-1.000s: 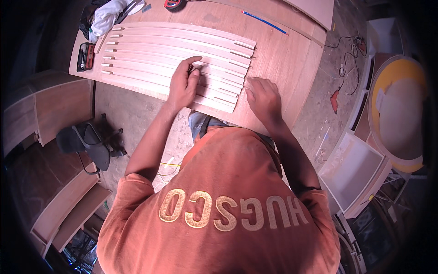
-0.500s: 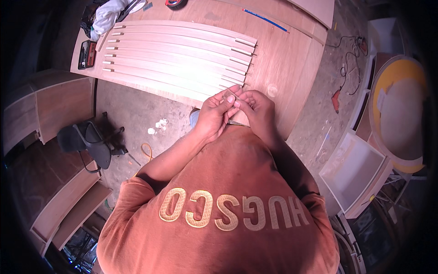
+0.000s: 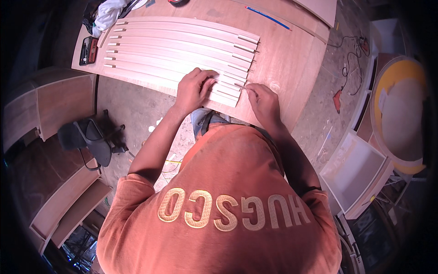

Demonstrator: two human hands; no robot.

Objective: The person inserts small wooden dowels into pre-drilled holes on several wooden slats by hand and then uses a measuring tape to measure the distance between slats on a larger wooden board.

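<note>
Side by side on the wooden worktable (image 3: 292, 68) lie several pale wooden slats (image 3: 182, 43), with narrow stepped tabs at their ends. My left hand (image 3: 194, 89) rests over the nearer slats, fingers bent and thumb close to the fingertips, gripping the edge of one slat. At the slats' right ends, my right hand (image 3: 264, 101) pinches a small thin brownish piece (image 3: 242, 86) between thumb and fingers. That piece is against or just beside a slat's end tab; its material is too small to tell.
A blue pencil (image 3: 268, 18) lies at the far right of the table. The far left holds a red and black case (image 3: 88, 51) and white cloth (image 3: 109, 16). An office chair (image 3: 93, 139) stands left on the floor; a cord (image 3: 346, 64) lies right.
My hands, earlier together near my body around the small brownish piece, have moved apart and forward. The left has gone onto the slats; the right carries the piece to their right ends.
</note>
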